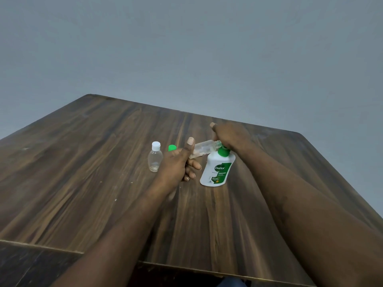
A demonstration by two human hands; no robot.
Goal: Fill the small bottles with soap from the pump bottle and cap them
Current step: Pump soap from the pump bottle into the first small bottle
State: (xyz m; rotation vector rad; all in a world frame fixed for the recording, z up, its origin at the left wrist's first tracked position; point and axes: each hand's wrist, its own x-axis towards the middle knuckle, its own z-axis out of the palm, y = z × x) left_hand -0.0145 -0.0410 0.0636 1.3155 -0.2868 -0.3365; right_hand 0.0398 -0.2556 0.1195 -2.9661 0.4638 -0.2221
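Table point(196, 245) edge nearest | left hand point(176, 164) grips small bottle point(204, 149) | right hand point(230, 134) presses pump bottle point(217, 168)

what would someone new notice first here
The white Dettol pump bottle stands right of centre on the dark wooden table, with the right hand resting on its top. The left hand holds an uncapped clear bottle tilted, its mouth at the pump. Further left stands a capped clear bottle, a green cap beside it.
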